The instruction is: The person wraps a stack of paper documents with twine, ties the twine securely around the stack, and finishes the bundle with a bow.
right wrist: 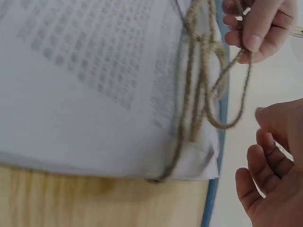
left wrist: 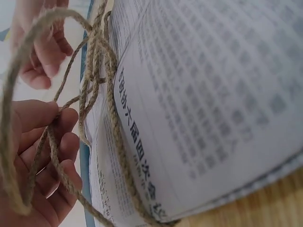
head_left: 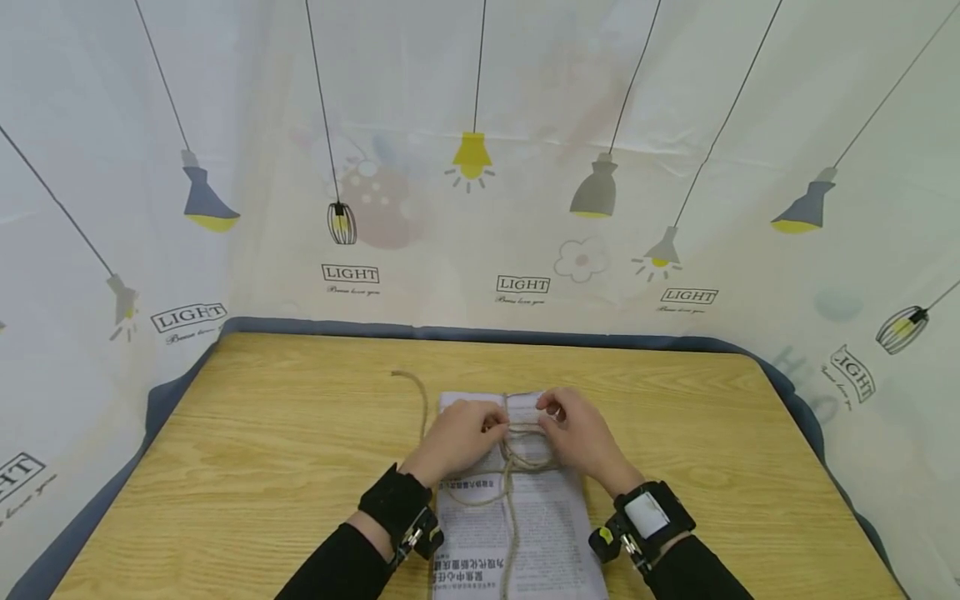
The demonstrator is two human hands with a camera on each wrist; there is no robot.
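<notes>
A stack of folded newspapers lies on the wooden table, with jute twine wrapped around it and crossing near its far part. Between thumb and forefinger, my left hand pinches a strand of the twine above the crossing; the left wrist view shows this twine running down past the fingers. Just right of the crossing is my right hand. In the right wrist view, the right hand has loosely bent fingers with nothing between them, apart from a hanging twine loop.
One loose twine end curves onto the table left of the stack. Behind the table hangs a pale curtain printed with lamps, and a blue-grey border follows the table's far edge.
</notes>
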